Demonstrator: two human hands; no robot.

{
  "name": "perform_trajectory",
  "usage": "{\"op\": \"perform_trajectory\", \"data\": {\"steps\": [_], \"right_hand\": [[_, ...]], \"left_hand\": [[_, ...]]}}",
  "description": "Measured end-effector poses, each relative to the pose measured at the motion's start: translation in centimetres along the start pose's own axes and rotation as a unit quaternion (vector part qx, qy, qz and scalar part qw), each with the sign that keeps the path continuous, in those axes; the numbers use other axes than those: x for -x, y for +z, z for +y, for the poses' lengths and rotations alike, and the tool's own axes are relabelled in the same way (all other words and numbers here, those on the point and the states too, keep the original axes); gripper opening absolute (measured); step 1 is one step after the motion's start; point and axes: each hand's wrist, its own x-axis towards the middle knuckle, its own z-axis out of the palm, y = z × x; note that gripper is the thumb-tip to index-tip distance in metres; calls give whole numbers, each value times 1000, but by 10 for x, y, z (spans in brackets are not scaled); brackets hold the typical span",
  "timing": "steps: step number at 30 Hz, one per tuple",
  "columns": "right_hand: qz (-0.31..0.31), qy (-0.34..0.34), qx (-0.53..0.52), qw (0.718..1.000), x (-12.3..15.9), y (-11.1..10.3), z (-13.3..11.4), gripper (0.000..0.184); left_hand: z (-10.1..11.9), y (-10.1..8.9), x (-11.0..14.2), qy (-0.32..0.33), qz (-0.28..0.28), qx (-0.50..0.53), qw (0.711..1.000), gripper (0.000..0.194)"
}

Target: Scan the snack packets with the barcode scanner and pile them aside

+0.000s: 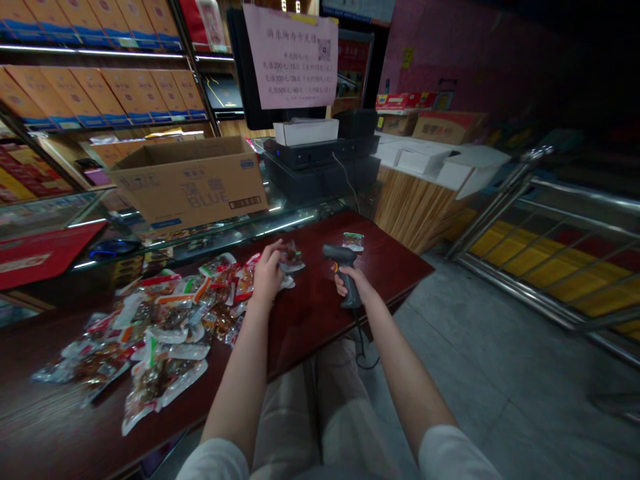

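My right hand (355, 283) is wrapped round the handle of a dark barcode scanner (341, 255), its head pointing left and its cable hanging over the table edge. With bent fingers, my left hand (270, 270) grips a small clear snack packet (293, 256) at the right end of a pile. That pile of snack packets (180, 313), clear plastic with red, orange and green print, spreads over the dark red table (305, 320) to the left. A single snack packet (353, 241) with a green top edge lies just beyond the scanner.
Behind the table, an open cardboard box (193, 187) stands on a glass counter. A monitor with a paper price sign (295, 60) rises over a black cash-register unit (320, 160). At right are white boxes (423, 159) and a metal railing (530, 293). Boxed goods (100, 97) line the left shelves.
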Motion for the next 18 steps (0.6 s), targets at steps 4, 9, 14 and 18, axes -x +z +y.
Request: {"op": "perform_trajectory", "data": {"steps": [4, 9, 14, 18], "right_hand": [[17, -23, -25, 999, 7, -9, -8, 30], [66, -59, -25, 996, 21, -37, -25, 25], [91, -87, -81, 989, 30, -54, -33, 22], [101, -101, -118, 983, 30, -53, -32, 19]], "left_hand": [[4, -28, 1, -67, 19, -136, 988, 27], [4, -57, 17, -96, -102, -281, 949, 28], [-4, -72, 39, -61, -225, -353, 906, 38], [6, -74, 36, -62, -277, -392, 875, 38]]}}
